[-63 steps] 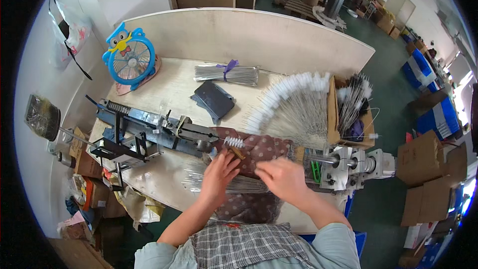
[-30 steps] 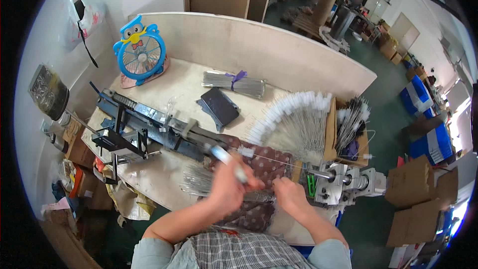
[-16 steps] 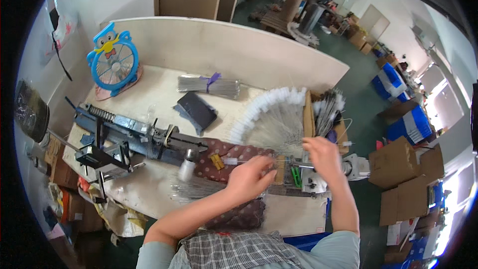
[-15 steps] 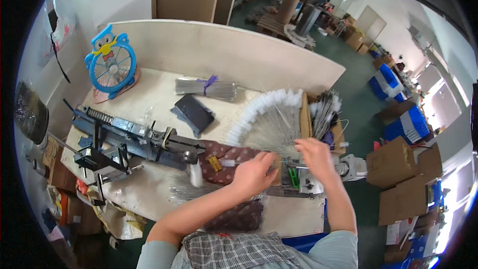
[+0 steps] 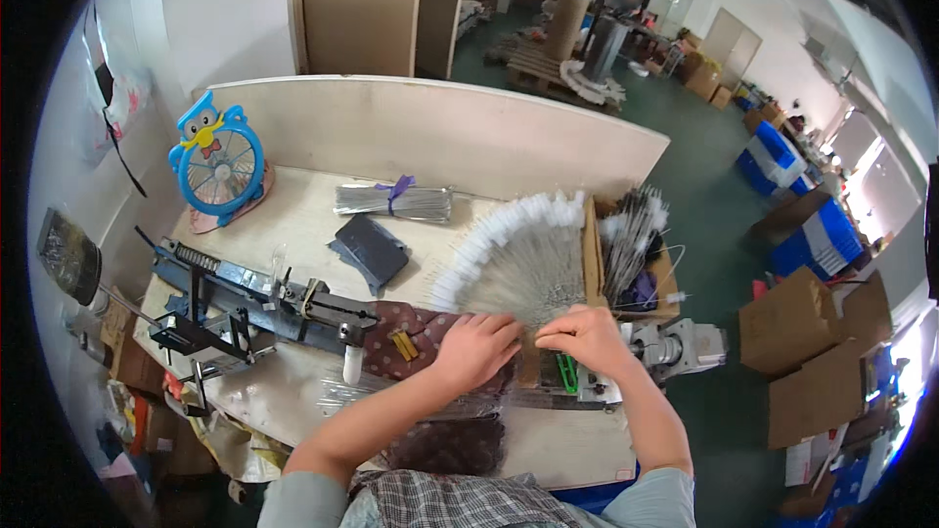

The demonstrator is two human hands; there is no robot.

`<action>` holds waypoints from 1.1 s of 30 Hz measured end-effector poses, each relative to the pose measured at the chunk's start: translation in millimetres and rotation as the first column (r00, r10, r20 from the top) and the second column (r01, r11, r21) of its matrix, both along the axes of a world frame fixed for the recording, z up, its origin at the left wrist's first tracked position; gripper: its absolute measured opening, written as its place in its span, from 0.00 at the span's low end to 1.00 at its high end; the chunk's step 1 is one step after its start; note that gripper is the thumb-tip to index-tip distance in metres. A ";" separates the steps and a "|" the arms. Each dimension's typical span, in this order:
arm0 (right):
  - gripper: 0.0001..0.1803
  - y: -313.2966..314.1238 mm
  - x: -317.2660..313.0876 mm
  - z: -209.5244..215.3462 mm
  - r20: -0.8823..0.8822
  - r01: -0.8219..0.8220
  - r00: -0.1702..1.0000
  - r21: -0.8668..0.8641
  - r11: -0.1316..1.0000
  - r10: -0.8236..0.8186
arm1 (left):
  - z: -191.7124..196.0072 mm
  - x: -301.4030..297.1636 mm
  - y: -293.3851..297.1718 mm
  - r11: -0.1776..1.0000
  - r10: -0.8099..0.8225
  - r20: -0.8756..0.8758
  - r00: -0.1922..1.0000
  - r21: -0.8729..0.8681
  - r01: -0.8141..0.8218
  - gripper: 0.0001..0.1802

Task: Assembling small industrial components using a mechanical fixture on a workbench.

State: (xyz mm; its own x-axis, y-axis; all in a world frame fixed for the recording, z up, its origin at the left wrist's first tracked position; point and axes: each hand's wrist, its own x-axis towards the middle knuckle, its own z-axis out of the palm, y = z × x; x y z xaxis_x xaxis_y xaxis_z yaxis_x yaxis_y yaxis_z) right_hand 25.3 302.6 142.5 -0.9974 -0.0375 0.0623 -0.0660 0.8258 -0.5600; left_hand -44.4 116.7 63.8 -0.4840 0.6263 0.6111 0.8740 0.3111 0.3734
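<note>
My left hand (image 5: 477, 347) lies over the brown dotted cloth (image 5: 380, 334), its fingers curled and pressed together; what they hold is hidden. My right hand (image 5: 587, 337) is pinched at the fingertips just to the right of it, above a green part (image 5: 567, 373) on the bench machine; anything in the pinch is too small to make out. Beyond both hands lies a fan of thin wire brushes (image 5: 509, 244) with white tufted ends. A pair of small yellow pieces (image 5: 404, 345) rests on the cloth beside my left hand.
A long metal fixture (image 5: 264, 298) with a white-handled lever (image 5: 352, 365) stands at left. At right are a motor unit (image 5: 690, 346) and a cardboard box (image 5: 592, 254) of wires. Farther back: a tied wire bundle (image 5: 421, 203), dark pads (image 5: 372, 249), a blue fan (image 5: 220, 171) and a low partition (image 5: 430, 132).
My right hand has come down and left, closer to my left hand. My left hand has shifted slightly left and down. The white-tipped piece seen beside my left hand is no longer visible.
</note>
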 end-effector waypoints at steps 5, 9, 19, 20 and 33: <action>0.07 -56.5 -42.2 -5.8 -0.216 -0.359 0.904 0.087 0.929 0.369 | -6.1 43.0 -92.9 0.937 -0.216 0.973 0.077 0.229 -0.264 0.16; 0.07 -110.4 -77.1 -26.5 -0.268 -0.397 0.881 0.031 0.917 0.391 | -37.1 27.3 -146.6 0.637 -0.678 0.576 -0.456 0.151 -0.756 0.29; 0.05 -164.9 -94.0 -41.0 -0.265 -0.290 0.920 0.036 0.956 0.288 | 10.8 21.6 -154.9 0.751 -0.178 0.964 0.199 0.263 -0.605 0.25; 0.05 -166.2 -92.5 -38.0 -0.262 -0.285 0.922 0.041 0.957 0.286 | 3.7 18.9 -147.9 0.861 0.314 0.913 0.262 -0.157 -0.484 0.24; 0.07 -127.2 -36.3 -36.2 -0.416 -0.240 0.880 0.027 0.970 0.229 | -35.6 25.4 -118.2 0.691 -0.359 0.916 0.179 0.390 -0.609 0.15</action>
